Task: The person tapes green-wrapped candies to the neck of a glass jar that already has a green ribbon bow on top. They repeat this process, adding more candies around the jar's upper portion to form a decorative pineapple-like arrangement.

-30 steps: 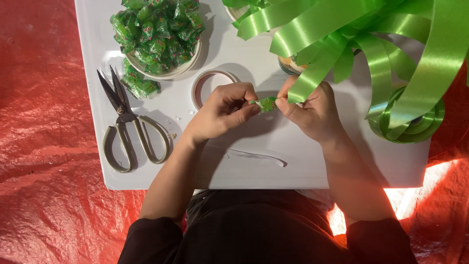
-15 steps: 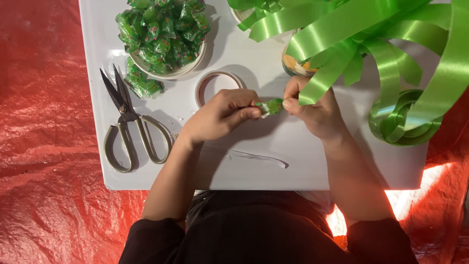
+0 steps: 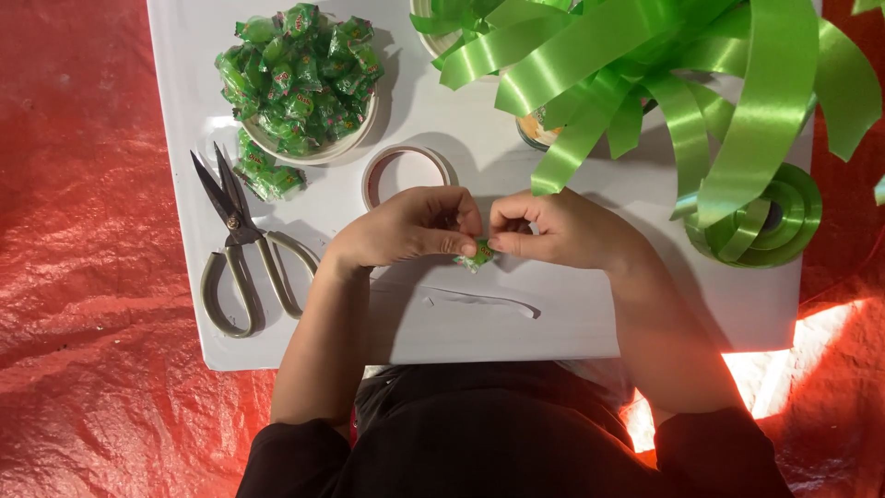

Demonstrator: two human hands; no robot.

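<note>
My left hand [image 3: 410,228] and my right hand [image 3: 558,231] meet over the middle of a white table [image 3: 645,314], fingertips pinched together on one small green wrapped candy [image 3: 477,255]. Only the candy's lower edge shows below the fingers. Just behind my left hand lies a roll of clear tape [image 3: 407,172]. A short strip of tape [image 3: 479,301] lies on the table in front of my hands. A green ribbon strip [image 3: 576,138] hangs down close above my right hand.
A bowl [image 3: 313,148] heaped with green candies stands at the back left, with a few loose candies [image 3: 267,175] beside it. Scissors [image 3: 241,249] lie at the left. A green ribbon spool [image 3: 770,221] sits at the right under big ribbon loops [image 3: 682,55]. Red sheeting [image 3: 83,277] surrounds the table.
Both hands have come lower and closer together on the candy. My right hand has let go of the ribbon strip it held a second ago.
</note>
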